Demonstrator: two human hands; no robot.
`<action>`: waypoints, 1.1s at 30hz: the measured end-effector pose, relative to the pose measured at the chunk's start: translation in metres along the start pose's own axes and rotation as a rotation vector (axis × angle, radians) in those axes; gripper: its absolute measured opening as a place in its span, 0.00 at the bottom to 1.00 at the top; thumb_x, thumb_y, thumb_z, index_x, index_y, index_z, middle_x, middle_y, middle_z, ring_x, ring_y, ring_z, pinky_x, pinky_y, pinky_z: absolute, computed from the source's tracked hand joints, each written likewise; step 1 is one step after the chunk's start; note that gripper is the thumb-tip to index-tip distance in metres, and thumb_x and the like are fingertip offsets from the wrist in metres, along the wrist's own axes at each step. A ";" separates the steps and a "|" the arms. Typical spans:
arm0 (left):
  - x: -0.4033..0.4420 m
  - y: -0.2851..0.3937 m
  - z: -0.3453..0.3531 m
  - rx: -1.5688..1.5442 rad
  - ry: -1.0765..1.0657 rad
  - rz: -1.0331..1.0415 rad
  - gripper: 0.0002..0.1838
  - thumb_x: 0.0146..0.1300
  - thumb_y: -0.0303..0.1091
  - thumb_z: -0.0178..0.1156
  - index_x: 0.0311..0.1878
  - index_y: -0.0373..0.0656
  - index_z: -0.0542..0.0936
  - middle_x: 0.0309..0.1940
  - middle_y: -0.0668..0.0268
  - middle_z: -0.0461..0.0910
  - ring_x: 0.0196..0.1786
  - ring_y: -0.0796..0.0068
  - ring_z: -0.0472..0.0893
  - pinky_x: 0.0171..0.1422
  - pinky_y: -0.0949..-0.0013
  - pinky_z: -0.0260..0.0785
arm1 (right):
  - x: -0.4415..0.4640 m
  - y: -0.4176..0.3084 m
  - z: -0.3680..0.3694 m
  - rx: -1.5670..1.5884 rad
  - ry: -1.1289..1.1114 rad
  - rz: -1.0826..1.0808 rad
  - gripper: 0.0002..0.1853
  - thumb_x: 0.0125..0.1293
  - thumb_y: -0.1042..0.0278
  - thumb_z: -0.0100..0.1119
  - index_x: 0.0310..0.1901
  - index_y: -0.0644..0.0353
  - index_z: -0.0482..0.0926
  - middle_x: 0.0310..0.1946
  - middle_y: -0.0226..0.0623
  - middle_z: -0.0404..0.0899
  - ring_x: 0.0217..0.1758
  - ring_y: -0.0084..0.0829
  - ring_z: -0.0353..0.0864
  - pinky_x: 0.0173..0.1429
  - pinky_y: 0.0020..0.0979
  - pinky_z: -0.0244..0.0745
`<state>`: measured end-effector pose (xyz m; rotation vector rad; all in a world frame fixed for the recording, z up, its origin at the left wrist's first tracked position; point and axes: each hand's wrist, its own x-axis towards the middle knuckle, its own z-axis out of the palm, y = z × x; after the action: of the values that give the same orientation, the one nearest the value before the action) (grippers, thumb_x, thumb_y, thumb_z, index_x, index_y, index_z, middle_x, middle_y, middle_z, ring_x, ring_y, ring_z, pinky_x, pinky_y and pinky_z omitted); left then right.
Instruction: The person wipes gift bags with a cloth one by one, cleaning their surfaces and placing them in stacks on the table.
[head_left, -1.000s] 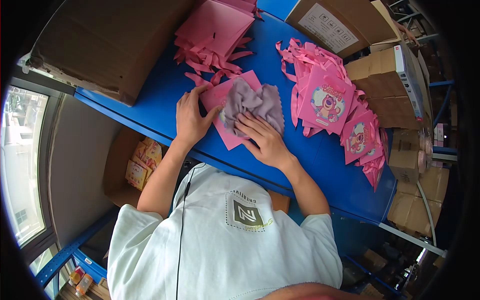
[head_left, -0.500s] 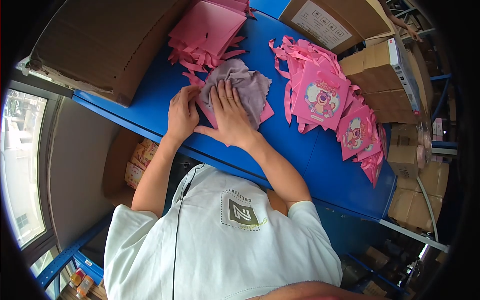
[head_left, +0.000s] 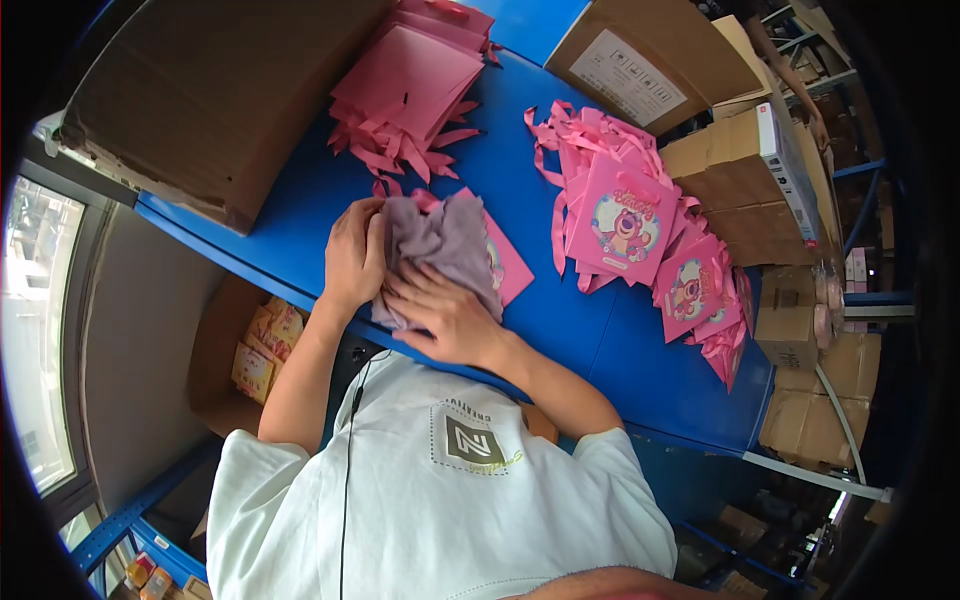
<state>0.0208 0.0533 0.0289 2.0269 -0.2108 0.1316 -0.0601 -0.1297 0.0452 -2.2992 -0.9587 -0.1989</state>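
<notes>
A crumpled grey-purple cloth (head_left: 440, 235) lies over a pink paper gift bag (head_left: 514, 268) near the table's front edge. The bag's right side, with part of a print, sticks out from under the cloth, and the rest is covered. My right hand (head_left: 447, 315) presses on the lower part of the cloth, fingers stretched out and slightly spread. At the cloth's left edge is my left hand (head_left: 354, 258), its fingers bent and held together. Whatever those fingers grip is hidden.
Pink bags with ribbon handles (head_left: 410, 80) are stacked at the back. Another pile of printed pink bags (head_left: 622, 215) spreads along the right of the blue table (head_left: 560, 355). Cardboard boxes stand at the left (head_left: 210, 100) and right (head_left: 735, 180).
My right hand has slid down toward me, dragging and bunching the cloth, so more of the bag's printed right side shows. My left hand stays beside the bag's left edge.
</notes>
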 end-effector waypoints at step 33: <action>-0.009 -0.003 0.010 0.552 -0.111 0.473 0.16 0.66 0.26 0.65 0.56 0.47 0.88 0.73 0.65 0.81 0.77 0.46 0.74 0.85 0.41 0.57 | -0.073 0.000 0.020 -0.122 0.159 0.073 0.27 0.55 0.67 0.76 0.59 0.60 0.86 0.71 0.43 0.80 0.76 0.44 0.76 0.78 0.43 0.70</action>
<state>0.0126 0.0465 0.0199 2.4971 -0.7959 0.4101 -0.1152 -0.1606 0.0032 -2.3837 -0.8003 -0.4131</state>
